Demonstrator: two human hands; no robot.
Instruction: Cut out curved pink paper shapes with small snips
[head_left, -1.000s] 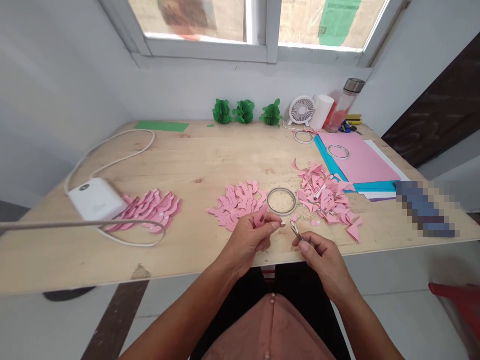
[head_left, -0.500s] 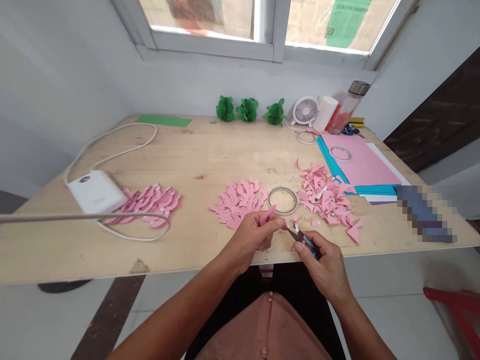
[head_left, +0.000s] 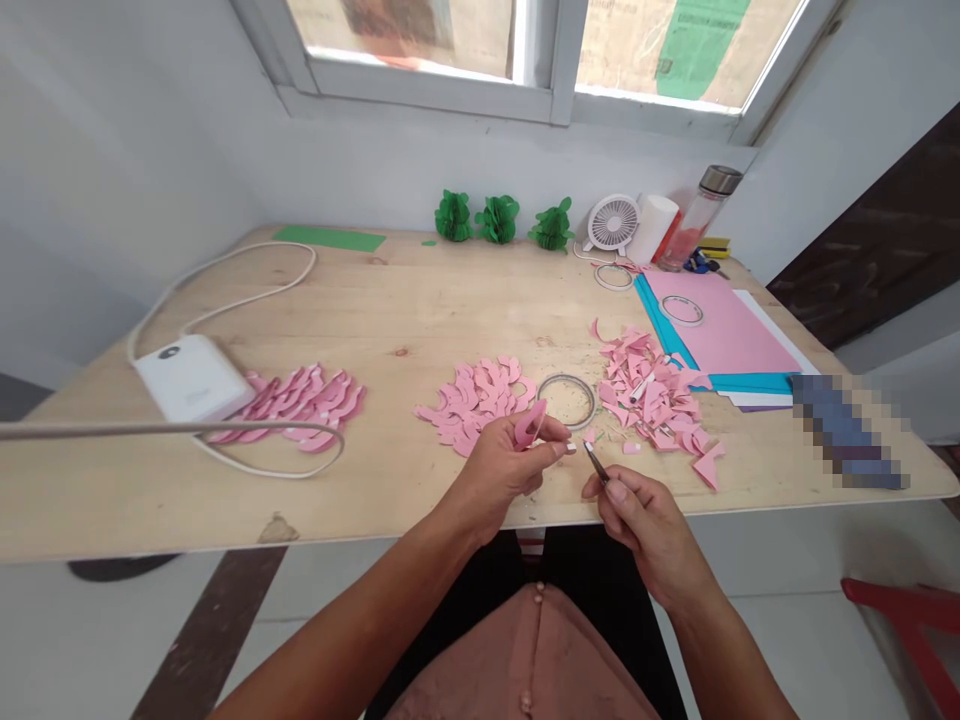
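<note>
My left hand (head_left: 501, 465) pinches a curved pink paper piece (head_left: 531, 424) standing up from its fingers. At its fingertips shows a small white bit (head_left: 571, 448), probably tape. My right hand (head_left: 646, 512) grips slim dark tweezers (head_left: 597, 466), with another tiny white bit at their tip. The tips are apart from the left fingers. Just behind the hands lies a thin tape roll (head_left: 565, 402). A heap of wavy pink cutouts (head_left: 472, 405) borders my left hand, and a pile of pink scraps (head_left: 656, 390) spreads beyond the right one.
Left lie more pink cutouts (head_left: 304, 405), a white power bank (head_left: 191, 380) and its looping cable. Green paper ornaments (head_left: 496, 220), a small fan (head_left: 613, 224) and a bottle (head_left: 694, 225) stand along the wall. Paper sheets (head_left: 750, 335) are stacked at right.
The tweezers have turned edge-on and their tips look closer together, with a white bit at the end. The pink piece has tilted in my left hand.
</note>
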